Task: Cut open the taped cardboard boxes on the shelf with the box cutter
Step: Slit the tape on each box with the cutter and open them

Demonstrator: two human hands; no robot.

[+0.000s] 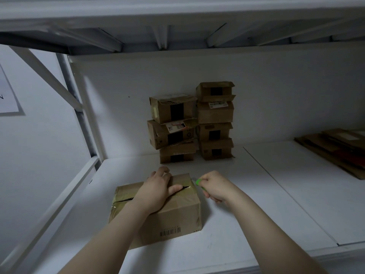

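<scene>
Head view.

- Shelf [256, 194]: white board, white back wall, the ribbed underside of an upper shelf [177, 36] overhead.
- Cardboard box [177, 216]: brown, standing on the shelf near its front edge, left of centre. Barcode on the side facing the camera. Glossy tape over the top seam and down the left end. A dark slit shows along the seam, to the left of the wrist and again beside the thumb.
- Left hand [158, 186]: laid palm-down on the box top, fingers extended toward the far edge, thumb lying along the slit. It grips nothing.
- Right hand [214, 187]: just beside the box's right far corner, fingers curled round the box cutter.
- Box cutter [198, 182]: green, its tip showing from the fist, close to the corner of the box; contact cannot be told.
- Left stack [172, 127]: three small boxes against the back wall, dark tape on their fronts.
- Right stack [215, 121]: four small boxes, touching the left stack.
- Flattened cardboard [335, 149]: a pile lying at the far right of the shelf.
- Paper sheet [7, 95]: on the wall at far left.
</scene>
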